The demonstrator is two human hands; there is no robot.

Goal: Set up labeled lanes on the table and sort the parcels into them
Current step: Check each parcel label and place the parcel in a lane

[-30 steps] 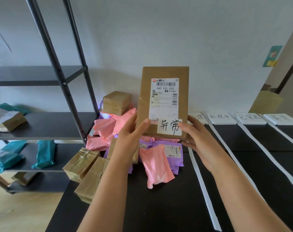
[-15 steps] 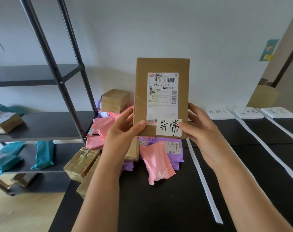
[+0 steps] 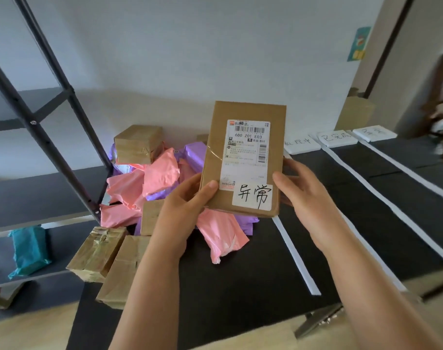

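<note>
The left hand (image 3: 182, 210) grips the lower left corner of a flat brown parcel (image 3: 216, 152), thumb pressed on its front face and fingers curled out of sight behind it. The right hand (image 3: 308, 195) holds the parcel's lower right edge the same way, thumb at the front and fingers wrapped behind. The parcel stands nearly upright between the two hands, lifted off the bench (image 3: 240, 286), its face turned to the camera. A printed shipping label (image 3: 248, 152) covers most of the face, and a white handwritten sticker (image 3: 252, 197) sits at the lower right corner, just beside the right thumb. Below and to the left of the parcel lies a heap of pink mailers (image 3: 159, 173) and purple mailers (image 3: 193, 154), with a taped brown box (image 3: 138, 144) on its far side and two more brown boxes (image 3: 99, 251) at the bench's near left edge. To the right, white tape strips (image 3: 295, 253) run from far to near across the black bench, and white lane cards (image 3: 336, 138) with handwriting lie at their far ends by the wall. On the far left stands a dark shelf rack (image 3: 46, 137) with a teal parcel (image 3: 29, 248) on a lower shelf.
</note>
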